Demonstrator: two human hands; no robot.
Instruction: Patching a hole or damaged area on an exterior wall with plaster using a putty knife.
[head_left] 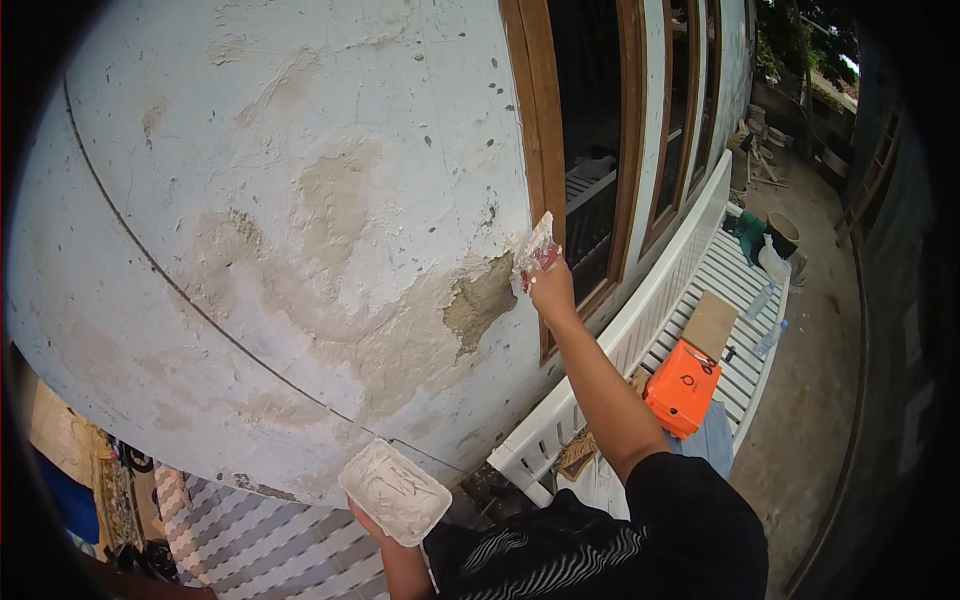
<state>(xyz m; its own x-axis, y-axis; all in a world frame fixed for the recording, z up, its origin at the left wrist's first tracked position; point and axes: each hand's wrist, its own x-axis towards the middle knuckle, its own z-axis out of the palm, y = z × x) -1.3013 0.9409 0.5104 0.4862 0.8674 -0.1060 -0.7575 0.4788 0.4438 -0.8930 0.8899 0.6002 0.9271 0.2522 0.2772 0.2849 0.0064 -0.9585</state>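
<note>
My right hand (550,291) grips a putty knife (542,252) with a red part and a smear of pale filler, raised at the edge of the white wall (420,150) beside a brown wooden window frame (535,110). Just left of it is a rough patch of exposed grey-brown render (475,310); whether the blade touches the wall, I cannot tell. Low down, my left hand (372,522), mostly hidden, holds a rectangular white tub (395,485) of pale filler. Lighter uneven patches (335,210) cover parts of the wall, and a thin dark cable (180,290) crosses it.
A white slatted bench (750,386) along the wall carries an orange box (680,390), scissors, a beige board (708,325), plastic bottles (768,340) and a bucket (783,228). A concrete path (815,420) runs alongside, with debris (760,160) farther back. A checked mat (240,540) lies lower left.
</note>
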